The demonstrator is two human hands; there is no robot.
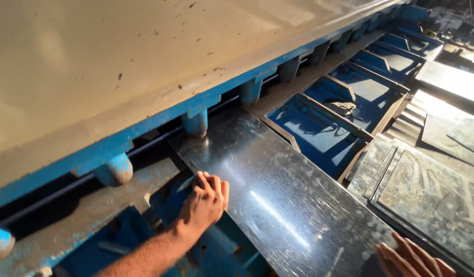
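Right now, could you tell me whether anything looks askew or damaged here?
The blue paint on the machine's hold-down foot is chipped and worn. The shiny galvanised steel sheet lies flat under the left hand and right hand.

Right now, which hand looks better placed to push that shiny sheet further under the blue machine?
Probably the left hand: it lies on the metal sheet edge, near the blue hold-down posts. The right hand only touches the near corner.
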